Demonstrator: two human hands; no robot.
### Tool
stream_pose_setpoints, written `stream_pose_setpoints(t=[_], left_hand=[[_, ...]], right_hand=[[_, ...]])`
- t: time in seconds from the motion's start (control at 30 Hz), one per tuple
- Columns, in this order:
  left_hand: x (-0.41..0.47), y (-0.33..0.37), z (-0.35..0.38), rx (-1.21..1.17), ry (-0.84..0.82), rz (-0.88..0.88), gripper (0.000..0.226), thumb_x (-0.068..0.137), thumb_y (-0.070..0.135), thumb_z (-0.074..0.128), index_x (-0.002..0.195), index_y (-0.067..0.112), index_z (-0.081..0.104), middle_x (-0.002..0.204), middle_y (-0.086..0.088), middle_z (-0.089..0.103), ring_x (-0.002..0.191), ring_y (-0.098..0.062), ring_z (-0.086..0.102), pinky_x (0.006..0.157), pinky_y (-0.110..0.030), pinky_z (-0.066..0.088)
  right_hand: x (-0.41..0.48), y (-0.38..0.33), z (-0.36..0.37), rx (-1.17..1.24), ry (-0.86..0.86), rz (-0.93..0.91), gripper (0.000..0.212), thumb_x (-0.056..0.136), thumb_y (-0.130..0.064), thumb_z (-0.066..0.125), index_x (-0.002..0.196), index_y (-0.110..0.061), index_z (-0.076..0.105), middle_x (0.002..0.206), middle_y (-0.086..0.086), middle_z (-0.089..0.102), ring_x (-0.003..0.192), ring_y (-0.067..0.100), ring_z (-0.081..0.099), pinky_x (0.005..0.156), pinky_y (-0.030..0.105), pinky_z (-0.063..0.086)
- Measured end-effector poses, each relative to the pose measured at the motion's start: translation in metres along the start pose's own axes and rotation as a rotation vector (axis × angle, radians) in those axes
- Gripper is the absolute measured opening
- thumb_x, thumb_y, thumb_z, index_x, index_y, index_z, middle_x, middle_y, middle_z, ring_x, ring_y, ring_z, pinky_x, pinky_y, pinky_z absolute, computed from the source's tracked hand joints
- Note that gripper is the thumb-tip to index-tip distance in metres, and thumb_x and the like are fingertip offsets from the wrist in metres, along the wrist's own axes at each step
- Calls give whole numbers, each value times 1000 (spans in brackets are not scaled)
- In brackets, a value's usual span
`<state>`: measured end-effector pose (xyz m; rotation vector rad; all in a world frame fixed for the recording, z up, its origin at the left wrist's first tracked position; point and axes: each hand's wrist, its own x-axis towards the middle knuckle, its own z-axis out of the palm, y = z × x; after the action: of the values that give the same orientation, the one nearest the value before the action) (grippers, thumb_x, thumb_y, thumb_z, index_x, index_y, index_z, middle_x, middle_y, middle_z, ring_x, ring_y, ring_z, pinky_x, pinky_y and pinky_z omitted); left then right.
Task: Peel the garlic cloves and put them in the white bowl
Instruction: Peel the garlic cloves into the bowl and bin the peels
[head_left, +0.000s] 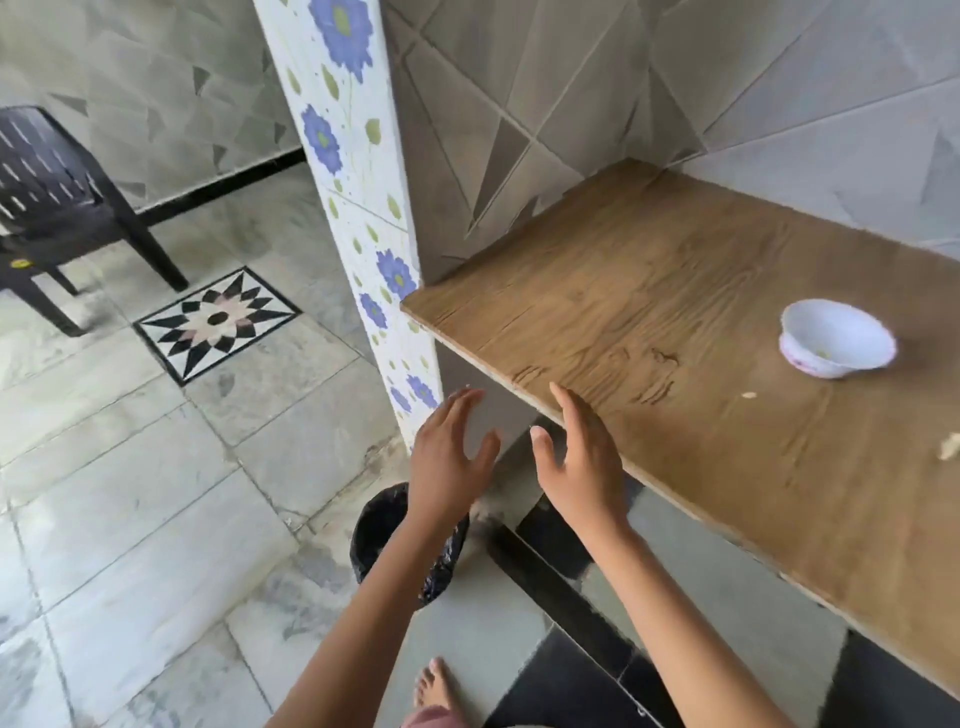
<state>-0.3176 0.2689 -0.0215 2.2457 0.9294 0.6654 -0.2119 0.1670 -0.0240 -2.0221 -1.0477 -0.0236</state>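
The white bowl (837, 338) stands on the wooden counter (675, 322) at the right, with something small and pale inside. A pale scrap (748, 395) lies near it and a larger pale piece (949, 447) sits at the frame's right edge. My left hand (451, 457) and my right hand (584, 457) hover side by side off the counter's near-left corner, fingers straight and spread, palms facing each other, holding nothing. The right hand's fingers overlap the counter's edge. Both hands are above a bin.
A black-lined bin (410, 540) stands on the tiled floor below my hands. A flowered tile pillar (358, 208) rises left of the counter. A dark plastic chair (57, 208) is at far left. My bare foot (435, 686) is at the bottom.
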Motion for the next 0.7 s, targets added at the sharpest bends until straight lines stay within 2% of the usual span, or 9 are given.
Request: stream_pose_setpoints(t=[0.1,0.3,0.43,0.53,0.63,0.7], left_hand=[[-2,49,28,19,-34,118,44,87,26,62,130,17,53,136,3,53,121,-18,52,98,-35,43],[-9,152,105,10,-153,287,44,88,30,61,130,20,53,137,5,52,117,-20,55,91,-30,44],[-13,203,150,39,-225,357,41,88,30,61,127,20,54,135,5,54,113,-21,57,86,-29,45],[-6,221,178,92,-294,364,41,89,28,59,128,20,54,136,2,52,116,-20,54,88,-33,47],[13,231,197,164,-337,352,40,88,20,57,128,18,55,136,-1,53,116,-21,54,90,-33,46],[28,235,207,181,-344,335,40,86,14,56,126,15,58,133,-3,56,114,-23,57,89,-31,46]], right_hand=[[-20,31,-57,-72,79,20,46,85,-10,63,129,0,53,127,16,58,115,32,56,95,42,47],[-61,112,-172,-257,261,167,45,76,-3,72,119,5,60,114,22,64,102,38,63,87,46,50],[-83,153,-222,-362,304,279,45,81,-9,68,123,2,57,120,20,61,108,36,60,91,45,46],[-91,180,-242,-438,303,380,48,83,-14,65,126,2,55,124,22,58,115,36,55,96,46,42],[-86,202,-259,-531,232,502,54,89,-25,56,136,-1,44,139,20,46,130,33,41,106,44,31],[-83,217,-267,-593,148,580,59,94,-34,45,145,-7,31,151,14,31,140,28,25,113,42,19]])
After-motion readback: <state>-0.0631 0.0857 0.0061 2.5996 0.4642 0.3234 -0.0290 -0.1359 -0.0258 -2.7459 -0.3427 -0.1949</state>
